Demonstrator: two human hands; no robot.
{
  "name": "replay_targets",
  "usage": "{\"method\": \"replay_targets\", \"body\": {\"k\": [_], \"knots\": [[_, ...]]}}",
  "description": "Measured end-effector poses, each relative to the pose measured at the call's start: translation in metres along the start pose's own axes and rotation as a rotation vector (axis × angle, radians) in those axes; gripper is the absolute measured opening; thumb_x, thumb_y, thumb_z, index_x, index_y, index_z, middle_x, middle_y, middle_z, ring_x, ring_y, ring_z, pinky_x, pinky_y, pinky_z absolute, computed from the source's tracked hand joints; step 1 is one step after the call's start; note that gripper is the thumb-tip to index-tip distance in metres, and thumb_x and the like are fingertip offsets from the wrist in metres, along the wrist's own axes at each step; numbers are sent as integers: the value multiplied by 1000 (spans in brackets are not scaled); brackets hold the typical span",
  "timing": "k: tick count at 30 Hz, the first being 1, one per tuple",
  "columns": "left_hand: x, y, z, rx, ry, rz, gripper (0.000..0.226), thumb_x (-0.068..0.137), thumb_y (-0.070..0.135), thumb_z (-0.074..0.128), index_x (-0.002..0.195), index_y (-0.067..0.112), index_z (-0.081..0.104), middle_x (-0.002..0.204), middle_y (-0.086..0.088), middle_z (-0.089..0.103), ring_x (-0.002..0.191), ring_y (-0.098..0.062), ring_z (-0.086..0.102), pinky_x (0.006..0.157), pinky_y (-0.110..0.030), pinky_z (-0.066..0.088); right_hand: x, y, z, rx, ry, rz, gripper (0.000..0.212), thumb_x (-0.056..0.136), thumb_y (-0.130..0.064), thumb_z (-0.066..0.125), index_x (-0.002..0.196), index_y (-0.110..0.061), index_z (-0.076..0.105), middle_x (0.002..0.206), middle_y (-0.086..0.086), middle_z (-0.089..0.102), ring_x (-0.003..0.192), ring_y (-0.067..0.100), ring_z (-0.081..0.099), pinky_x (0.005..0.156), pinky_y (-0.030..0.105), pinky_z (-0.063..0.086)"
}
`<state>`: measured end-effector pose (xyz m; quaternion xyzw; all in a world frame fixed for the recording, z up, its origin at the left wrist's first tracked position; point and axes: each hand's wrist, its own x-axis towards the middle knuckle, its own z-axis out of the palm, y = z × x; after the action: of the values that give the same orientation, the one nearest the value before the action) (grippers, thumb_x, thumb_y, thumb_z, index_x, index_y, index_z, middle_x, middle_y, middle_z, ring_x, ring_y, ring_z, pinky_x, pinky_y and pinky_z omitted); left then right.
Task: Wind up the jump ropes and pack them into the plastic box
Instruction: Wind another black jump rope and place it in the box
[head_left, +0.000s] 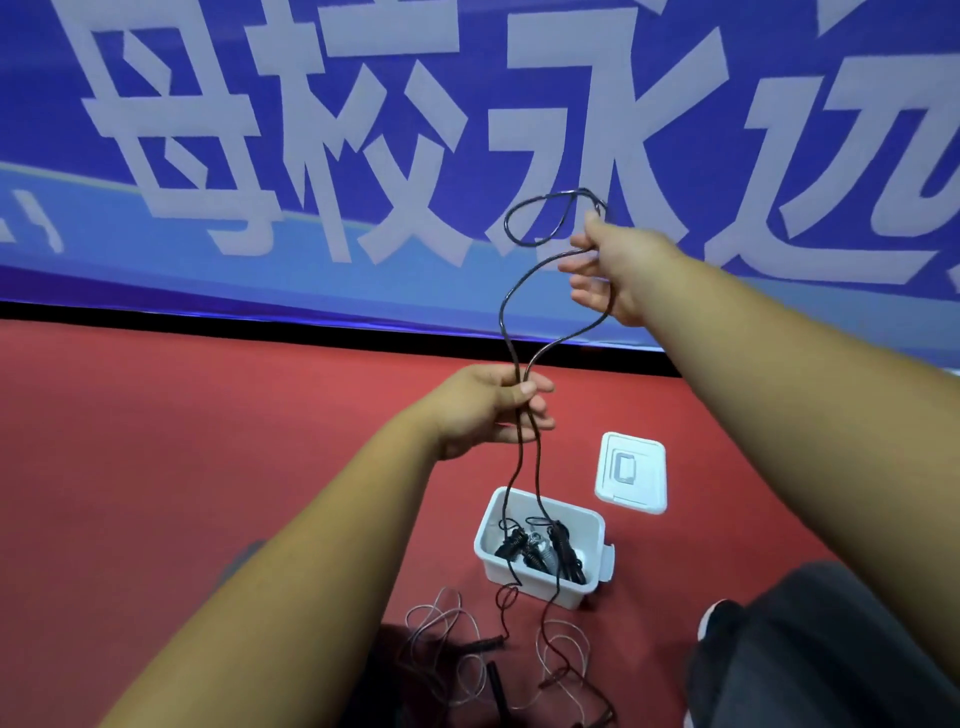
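Observation:
A thin black jump rope hangs doubled between my two hands. My right hand is raised high and grips the rope's upper loop. Lower down, my left hand pinches both strands together. The strands drop past the white plastic box to the floor. Inside the box lie black handles and a wound rope. A clear jump rope with black handles lies tangled on the floor in front of the box.
The box's white lid lies on the red floor behind and right of the box. A blue banner with large white characters hangs beyond the floor. My dark trouser leg and shoe are at lower right.

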<state>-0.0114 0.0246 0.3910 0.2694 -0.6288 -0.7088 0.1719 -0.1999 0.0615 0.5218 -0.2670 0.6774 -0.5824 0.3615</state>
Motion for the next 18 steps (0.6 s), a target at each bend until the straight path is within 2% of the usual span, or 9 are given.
{"method": "replay_targets", "body": {"k": [3, 5, 7, 9, 11, 14, 16, 18], "knots": [[3, 14, -5, -130, 50, 28, 20, 109, 15, 51, 121, 8, 66, 85, 2, 68, 97, -24, 76, 87, -37, 63, 8, 47, -5, -212, 0, 90, 70, 92, -84, 51, 130, -26, 64, 112, -1, 76, 88, 23, 71, 80, 37, 61], [6, 26, -8, -228, 113, 32, 22, 109, 12, 51, 122, 4, 66, 85, 1, 70, 93, -23, 77, 82, -37, 65, 11, 82, -6, -252, 6, 213, 92, 85, -93, 45, 139, -20, 58, 108, 4, 76, 94, 29, 74, 82, 41, 63], [12, 35, -9, -339, 169, 32, 21, 110, 8, 46, 119, 0, 63, 86, -2, 69, 87, -20, 78, 74, -34, 65, 10, 115, -3, -203, -77, 350, 107, 82, -98, 38, 143, -11, 53, 111, 14, 75, 98, 35, 74, 80, 43, 61], [19, 41, -7, -463, 212, 18, 17, 111, 6, 43, 112, 0, 59, 93, -6, 66, 81, -19, 78, 71, -34, 65, 6, 141, 0, -140, -227, 449, 119, 80, -102, 26, 142, -4, 55, 115, 16, 76, 105, 36, 71, 82, 43, 57], [27, 46, -5, -566, 260, -19, 18, 111, 6, 42, 102, 0, 56, 94, -10, 65, 78, -20, 77, 77, -38, 64, 0, 158, 7, -69, -365, 456, 122, 80, -102, 13, 139, -6, 62, 119, 12, 79, 115, 34, 68, 91, 43, 52], [38, 53, -9, -633, 335, -54, 20, 112, 5, 41, 99, -1, 55, 93, -11, 63, 88, -24, 72, 91, -42, 56, -11, 173, 17, -20, -528, 365, 109, 90, -92, 0, 136, -22, 69, 124, 3, 78, 125, 27, 64, 102, 44, 41], [44, 57, -16, -675, 395, -65, 19, 112, 3, 38, 102, 1, 54, 95, -12, 62, 105, -28, 71, 94, -45, 55, -17, 182, 22, 5, -605, 310, 105, 94, -87, 1, 134, -20, 71, 128, 5, 77, 130, 29, 64, 108, 44, 36], [48, 58, -26, -714, 457, -67, 20, 112, 2, 36, 101, 0, 53, 95, -13, 60, 119, -31, 67, 98, -49, 54, -19, 191, 25, 55, -632, 268, 97, 99, -84, 12, 128, -12, 71, 126, 11, 77, 124, 31, 68, 105, 43, 38]]}}
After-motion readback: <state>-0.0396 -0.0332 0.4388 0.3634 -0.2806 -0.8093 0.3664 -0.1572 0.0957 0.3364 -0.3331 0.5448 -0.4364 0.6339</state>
